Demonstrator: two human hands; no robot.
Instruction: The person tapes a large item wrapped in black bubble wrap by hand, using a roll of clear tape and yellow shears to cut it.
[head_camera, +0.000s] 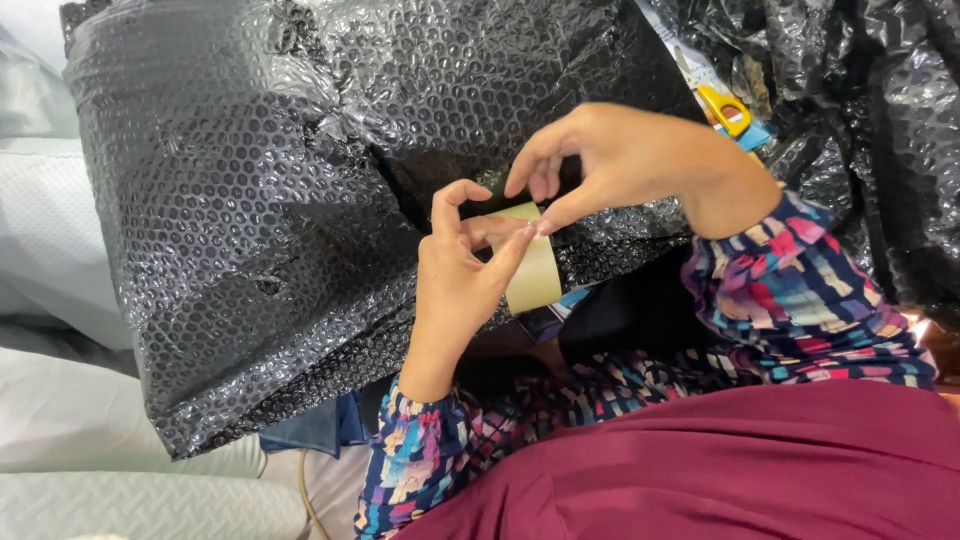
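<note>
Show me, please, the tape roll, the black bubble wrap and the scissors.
tape roll (536, 277), head view, its outer band.
black bubble wrap (240, 200), head view, its broad top face.
scissors (726, 108), head view, yellow handle.

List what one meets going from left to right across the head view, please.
White padded sheets → black bubble-wrapped parcel → left hand → roll of tan tape → right hand → yellow-handled scissors.

Room ahead of the hands is blocked by the black bubble-wrapped bundle, while open space is left beside it on the pale padded surface.
</note>
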